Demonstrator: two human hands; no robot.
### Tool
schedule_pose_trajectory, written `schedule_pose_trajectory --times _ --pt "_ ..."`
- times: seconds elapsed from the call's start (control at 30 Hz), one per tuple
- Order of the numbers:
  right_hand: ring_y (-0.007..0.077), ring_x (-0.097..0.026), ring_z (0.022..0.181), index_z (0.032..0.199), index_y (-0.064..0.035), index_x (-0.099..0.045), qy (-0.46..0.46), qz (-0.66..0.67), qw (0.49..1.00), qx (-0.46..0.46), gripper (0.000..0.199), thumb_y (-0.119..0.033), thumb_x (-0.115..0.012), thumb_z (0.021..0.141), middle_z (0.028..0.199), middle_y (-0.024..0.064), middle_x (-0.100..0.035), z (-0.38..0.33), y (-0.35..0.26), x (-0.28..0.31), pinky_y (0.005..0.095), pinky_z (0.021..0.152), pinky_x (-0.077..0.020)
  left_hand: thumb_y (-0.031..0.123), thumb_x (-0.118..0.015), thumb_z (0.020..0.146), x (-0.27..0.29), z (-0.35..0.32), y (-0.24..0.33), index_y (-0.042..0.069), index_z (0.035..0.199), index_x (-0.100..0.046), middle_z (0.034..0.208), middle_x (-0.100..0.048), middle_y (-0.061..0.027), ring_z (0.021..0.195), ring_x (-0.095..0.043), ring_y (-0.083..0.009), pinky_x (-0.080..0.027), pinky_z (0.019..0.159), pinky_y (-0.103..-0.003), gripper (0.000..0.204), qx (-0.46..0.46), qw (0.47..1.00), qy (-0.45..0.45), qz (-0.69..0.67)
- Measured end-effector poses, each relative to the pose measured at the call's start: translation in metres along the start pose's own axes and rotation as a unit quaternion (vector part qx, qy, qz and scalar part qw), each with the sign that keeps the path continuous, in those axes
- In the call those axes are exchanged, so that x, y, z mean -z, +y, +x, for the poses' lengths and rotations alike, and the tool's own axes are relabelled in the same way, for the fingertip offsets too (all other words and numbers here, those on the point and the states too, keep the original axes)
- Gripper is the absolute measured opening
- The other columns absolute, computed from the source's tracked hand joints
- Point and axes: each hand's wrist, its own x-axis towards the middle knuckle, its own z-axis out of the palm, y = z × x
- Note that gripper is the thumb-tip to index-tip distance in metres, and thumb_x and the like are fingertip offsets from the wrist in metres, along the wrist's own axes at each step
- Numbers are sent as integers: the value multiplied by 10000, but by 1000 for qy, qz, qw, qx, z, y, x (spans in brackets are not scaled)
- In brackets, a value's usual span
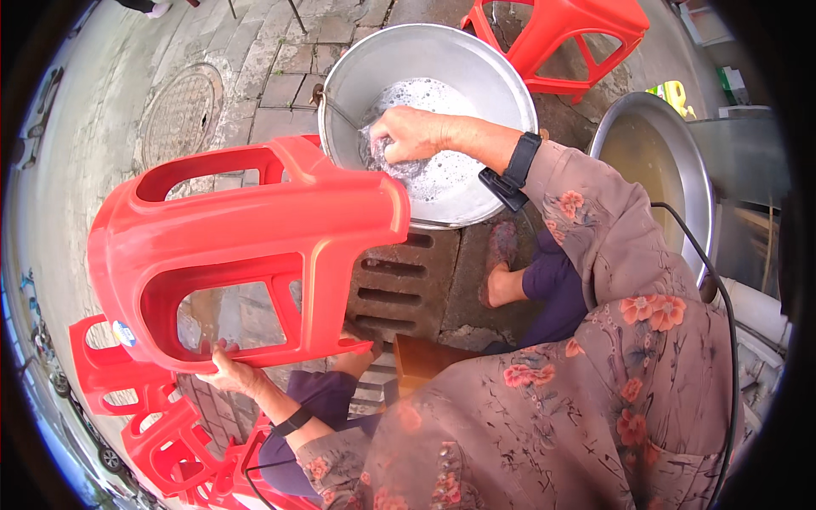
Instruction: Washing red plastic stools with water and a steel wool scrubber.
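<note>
A red plastic stool (229, 225) lies on its side in front of me on the left. My left hand (231, 372) grips its lower edge, fingers curled around the plastic near a round sticker. My right hand (410, 134) is down inside a large metal bucket (503, 95), at the surface of foamy water (450, 174). Its fingers are closed; suds and dark water hide what they hold, if anything. The stool's leg ends come close to the bucket's near left rim.
Right of the bucket stands a metal basin (700, 170) with murky water. Another red stool (557, 34) is beyond the bucket; several more red stools (115, 365) stand lower left. A slotted drain cover (387, 296) lies below the bucket. A yellow bottle (675, 95) is behind the basin.
</note>
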Motion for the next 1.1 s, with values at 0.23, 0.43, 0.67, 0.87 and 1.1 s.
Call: schedule_pose_trajectory --times 0.23,0.43,0.67,0.87,1.1 --pt "351 -573 1022 996 -82 -683 167 -245 873 -387 291 -108 -604 717 1040 172 -640 0 97 -59 474 819 -492 109 -575 738 -10 -5 0 -36 1214 -401 1138 -560 -181 801 -599 -234 -498 579 -309 527 4 1000 3 -26" --pt "140 -594 838 1104 28 -632 -16 378 911 -163 394 -65 -634 721 918 62 -671 15 82 -40 274 740 -470 107 -570 750 -16 -7 12 -25 1219 -434 1091 -549 -169 771 -600 -203 -483 548 -290 506 -18 999 1 -36" --pt "173 -620 721 871 19 -666 83 169 971 148 225 -66 -585 679 773 88 -658 50 -76 28 298 687 -493 109 -578 729 -4 3 -6 -26 1263 -406 1149 -534 -185 808 -594 -223 -506 584 -298 577 2 999 2 -42" --pt "283 -640 747 827 -46 -692 5 -163 985 -56 203 -107 -686 634 820 120 -670 151 -96 -8 390 622 -511 121 -596 711 -5 1 -6 -34 1267 -407 1120 -544 -179 810 -588 -224 -502 578 -298 608 -4 999 6 -33" --pt "274 -659 953 1026 -106 -699 18 -196 969 -152 322 -114 -715 704 1021 85 -688 226 -54 -20 448 737 -544 126 -580 713 -17 -5 4 -35 1264 -411 1119 -542 -179 815 -583 -231 -498 587 -296 598 -14 999 -3 -40"
